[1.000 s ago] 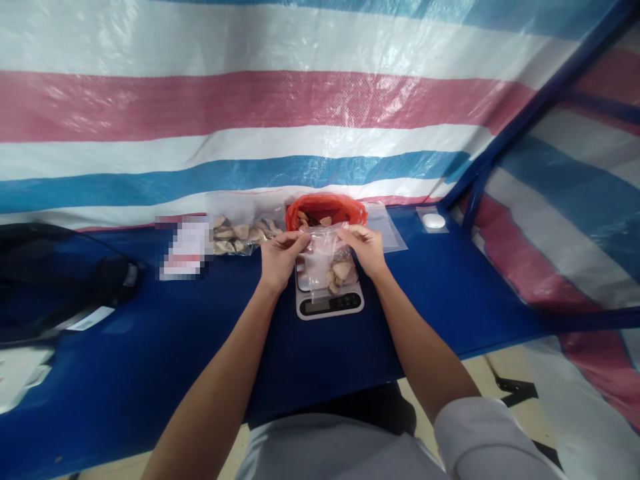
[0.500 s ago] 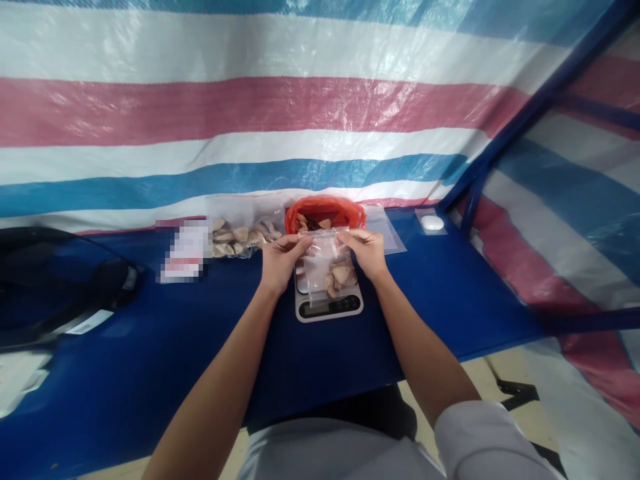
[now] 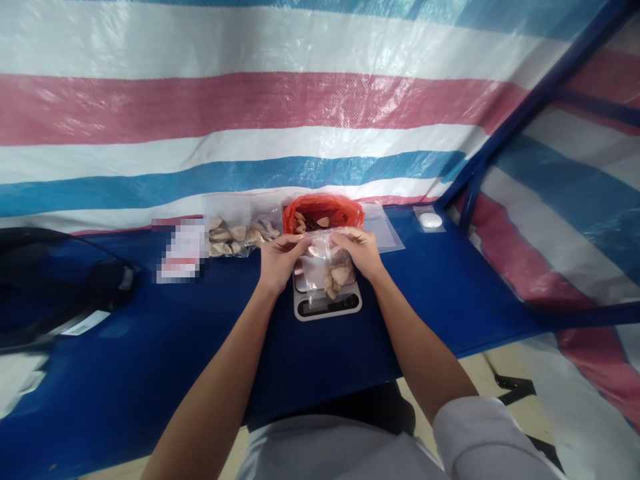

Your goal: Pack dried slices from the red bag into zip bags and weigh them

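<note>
My left hand (image 3: 281,261) and my right hand (image 3: 361,251) pinch the top edge of a clear zip bag (image 3: 316,267) from either side. Several pale brown dried slices (image 3: 339,277) lie in the bag's lower right part. Beneath the bag is a white kitchen scale (image 3: 327,312) with a dark display strip; whether the bag rests on it I cannot tell. Just behind my hands stands an open red plastic bag (image 3: 325,203) with more slices inside.
Filled clear bags (image 3: 230,239) lie left of the red bag. A flat clear bag (image 3: 387,230) is to its right, and a white oval object (image 3: 430,221) sits farther right. A black object (image 3: 60,287) occupies the blue table's (image 3: 200,347) left end. Striped sheeting (image 3: 250,107) hangs behind.
My right hand has moved a little left along the bag's top edge, toward my left hand. My left hand keeps its pinch, and the view has shifted slightly.
</note>
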A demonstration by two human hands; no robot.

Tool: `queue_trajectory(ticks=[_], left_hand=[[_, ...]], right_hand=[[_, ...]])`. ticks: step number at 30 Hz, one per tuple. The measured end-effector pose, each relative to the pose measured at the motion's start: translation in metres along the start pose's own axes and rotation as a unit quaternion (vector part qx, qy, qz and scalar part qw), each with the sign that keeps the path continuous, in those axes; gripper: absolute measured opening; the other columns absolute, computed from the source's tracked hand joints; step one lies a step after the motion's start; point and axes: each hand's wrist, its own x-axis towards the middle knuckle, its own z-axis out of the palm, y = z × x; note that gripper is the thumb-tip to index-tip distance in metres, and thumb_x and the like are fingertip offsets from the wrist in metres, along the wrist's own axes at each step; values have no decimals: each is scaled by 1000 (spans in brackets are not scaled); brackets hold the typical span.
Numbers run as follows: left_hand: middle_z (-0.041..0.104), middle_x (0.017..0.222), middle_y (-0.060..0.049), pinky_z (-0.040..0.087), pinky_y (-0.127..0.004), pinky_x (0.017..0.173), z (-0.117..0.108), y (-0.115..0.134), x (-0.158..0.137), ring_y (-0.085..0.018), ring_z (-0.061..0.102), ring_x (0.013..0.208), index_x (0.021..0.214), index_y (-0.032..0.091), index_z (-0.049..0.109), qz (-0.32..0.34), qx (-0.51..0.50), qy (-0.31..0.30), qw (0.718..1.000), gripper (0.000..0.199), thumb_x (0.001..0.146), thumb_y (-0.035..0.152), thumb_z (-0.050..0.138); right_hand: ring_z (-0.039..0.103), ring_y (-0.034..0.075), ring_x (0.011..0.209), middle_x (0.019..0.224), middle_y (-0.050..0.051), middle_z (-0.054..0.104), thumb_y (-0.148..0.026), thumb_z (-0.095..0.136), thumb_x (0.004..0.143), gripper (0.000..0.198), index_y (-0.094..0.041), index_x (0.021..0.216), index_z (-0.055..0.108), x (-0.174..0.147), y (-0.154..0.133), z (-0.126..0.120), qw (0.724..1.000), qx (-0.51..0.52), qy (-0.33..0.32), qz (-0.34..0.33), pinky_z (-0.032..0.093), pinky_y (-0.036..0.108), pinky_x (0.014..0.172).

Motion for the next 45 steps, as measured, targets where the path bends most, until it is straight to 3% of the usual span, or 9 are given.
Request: queue_trajectory(ticks=[8, 18, 25, 32, 38, 45], left_hand=[[75, 72, -4, 51, -26, 60, 0, -5, 0, -15, 63, 61, 74, 17, 79, 8, 25, -9, 1000, 33, 59, 46, 88], [68, 60, -1, 43, -23, 51, -1, 0, 0, -12, 55, 53, 62, 17, 73, 9, 21, -21, 1000, 29, 58, 42, 87], [73, 68, -2, 51, -26, 62, 0, -3, 1, -14, 61, 59, 69, 17, 77, 14, 9, -2, 1000, 27, 60, 40, 88], [72, 68, -2, 49, -25, 65, 2, -3, 11, -13, 61, 62, 70, 16, 76, 39, 46, -50, 997, 24, 71, 40, 83], [69, 64, 0, 45, -23, 60, 1, -4, 21, -11, 57, 59, 65, 16, 73, 78, 55, -69, 993, 25, 70, 38, 82], [72, 68, -1, 49, -25, 63, 2, -9, 13, -13, 59, 61, 70, 16, 76, 42, 29, -52, 997, 28, 67, 42, 85]], right_hand=[[65, 15, 57, 67, 0, 74, -44, 80, 70, 22, -22, 68, 78, -2, -2, 0, 999, -38, 3, -17, 54, 29, 58], [69, 16, 67, 78, 0, 77, -43, 82, 69, 20, -24, 76, 80, 2, 3, -7, 1000, -2, -21, -21, 58, 30, 67], [67, 17, 61, 68, 1, 75, -44, 81, 70, 20, -23, 70, 79, 1, -1, -5, 999, -26, -2, -18, 57, 31, 61], [64, 14, 52, 66, 0, 73, -48, 83, 66, 27, -22, 71, 78, 4, -1, -3, 1000, 5, 14, 2, 56, 28, 52], [66, 14, 58, 70, 0, 74, -52, 84, 63, 35, -20, 76, 77, 7, 0, -2, 999, 28, 12, 18, 57, 27, 56], [69, 17, 64, 70, 2, 75, -49, 83, 67, 31, -20, 74, 75, 8, 2, -4, 1000, 13, 2, 10, 57, 29, 62]])
